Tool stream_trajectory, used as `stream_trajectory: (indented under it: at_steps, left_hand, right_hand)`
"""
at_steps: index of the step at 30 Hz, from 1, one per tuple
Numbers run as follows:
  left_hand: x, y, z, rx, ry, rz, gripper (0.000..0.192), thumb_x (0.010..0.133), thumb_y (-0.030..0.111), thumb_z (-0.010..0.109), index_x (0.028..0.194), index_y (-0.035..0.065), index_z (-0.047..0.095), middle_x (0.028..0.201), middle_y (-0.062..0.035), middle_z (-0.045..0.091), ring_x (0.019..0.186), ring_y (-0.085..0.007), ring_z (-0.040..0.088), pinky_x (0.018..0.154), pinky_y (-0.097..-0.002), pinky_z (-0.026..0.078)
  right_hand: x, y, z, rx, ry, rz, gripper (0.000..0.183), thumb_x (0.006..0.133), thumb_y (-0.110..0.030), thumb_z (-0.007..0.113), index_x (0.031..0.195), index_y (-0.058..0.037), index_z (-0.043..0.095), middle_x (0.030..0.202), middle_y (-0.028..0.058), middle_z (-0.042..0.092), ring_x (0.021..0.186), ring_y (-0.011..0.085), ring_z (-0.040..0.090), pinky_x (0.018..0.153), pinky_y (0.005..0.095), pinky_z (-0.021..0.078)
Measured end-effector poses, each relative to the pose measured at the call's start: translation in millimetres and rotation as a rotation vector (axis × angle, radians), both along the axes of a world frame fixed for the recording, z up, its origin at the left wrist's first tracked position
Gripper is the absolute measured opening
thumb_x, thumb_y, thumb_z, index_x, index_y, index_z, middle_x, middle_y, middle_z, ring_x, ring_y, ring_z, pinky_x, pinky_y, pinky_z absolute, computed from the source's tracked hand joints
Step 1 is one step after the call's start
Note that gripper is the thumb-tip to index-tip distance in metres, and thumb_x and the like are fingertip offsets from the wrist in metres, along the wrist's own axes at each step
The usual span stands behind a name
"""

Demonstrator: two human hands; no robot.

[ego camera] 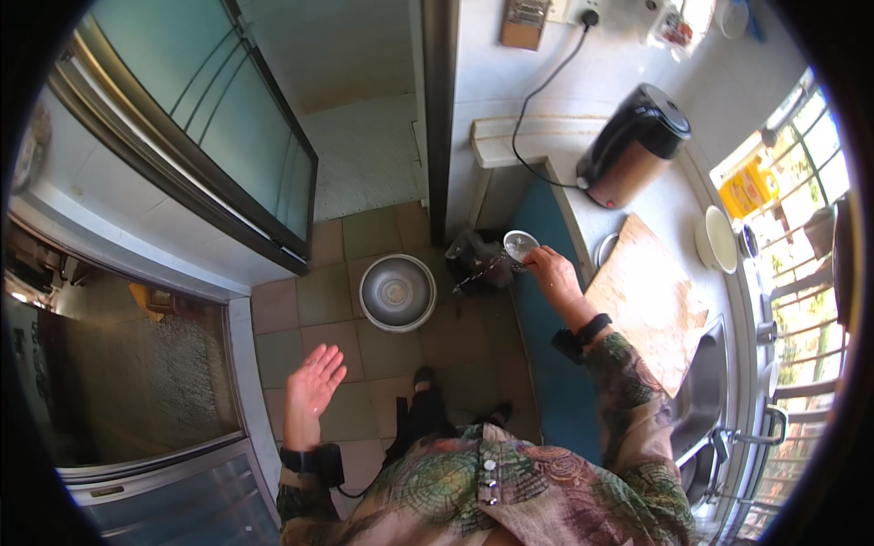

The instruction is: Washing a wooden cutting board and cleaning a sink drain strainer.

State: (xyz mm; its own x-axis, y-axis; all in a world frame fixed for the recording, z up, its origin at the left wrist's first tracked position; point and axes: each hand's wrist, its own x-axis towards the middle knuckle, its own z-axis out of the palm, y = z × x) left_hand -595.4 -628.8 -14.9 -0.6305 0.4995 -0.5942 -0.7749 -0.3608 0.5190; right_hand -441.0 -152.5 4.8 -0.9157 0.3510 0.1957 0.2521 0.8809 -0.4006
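My right hand [552, 267] grips a small round white bowl [520, 246] by its rim, tilted over the floor beside the blue cabinet front [546, 327]. A glinting streak, which looks like falling liquid, runs from the bowl down to the left. Below it, a dark translucent plastic bag [476, 256] sits against the cabinet; its contents cannot be made out. My left hand [315, 379] is held out over the tiles, palm up, fingers apart and with nothing in it. Between the hands, a metal basin [398, 292] with a pale rim rests on the floor.
A wooden cutting board [645, 300] lies on the counter at right, partly over the sink [703, 375]. Behind it stand an electric kettle [635, 147] with its cord plugged in, a cream bowl [717, 239] and a yellow jug [750, 190]. A frosted glass door [225, 123] is at left.
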Motion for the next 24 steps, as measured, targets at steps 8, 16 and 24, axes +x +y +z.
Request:
stream_trajectory:
  at_steps: [8, 16, 24]
  left_hand:
    - [-16.1, -64.4, -12.7, -0.122, -0.067, 0.117, 0.034, 0.088, 0.017, 0.053, 0.119, 0.0032, 0.050, 0.127, -0.0166, 0.048, 0.118, -0.0301, 0.046, 0.095, -0.0466, 0.043]
    - [-74.3, -15.1, 4.2, -0.207, -0.077, 0.018, 0.030, 0.086, 0.013, 0.052, 0.114, 0.0029, 0.052, 0.121, -0.0163, 0.052, 0.115, -0.0312, 0.049, 0.094, -0.0487, 0.043]
    - [-82.9, 30.4, 12.0, -0.215, -0.067, -0.036, 0.033, 0.085, 0.011, 0.052, 0.117, 0.0019, 0.051, 0.124, -0.0177, 0.051, 0.116, -0.0318, 0.048, 0.095, -0.0493, 0.042]
  right_hand:
    - [-56.3, 68.3, -131.1, -1.460, 0.343, -0.480, 0.006, 0.091, -0.013, 0.052, 0.095, -0.0099, 0.055, 0.076, 0.0004, 0.057, 0.062, 0.0126, 0.057, 0.057, 0.0251, 0.0490]
    - [-74.8, 92.9, -186.3, -2.014, 0.603, -0.805, 0.012, 0.096, -0.018, 0.042, 0.098, -0.0114, 0.052, 0.076, 0.0003, 0.055, 0.065, 0.0136, 0.052, 0.062, 0.0305, 0.0485]
    - [-80.4, 128.9, -234.3, -2.164, 0.650, -0.790, 0.016, 0.097, -0.020, 0.040, 0.097, -0.0097, 0.053, 0.073, 0.0022, 0.053, 0.063, 0.0142, 0.051, 0.061, 0.0319, 0.0489]
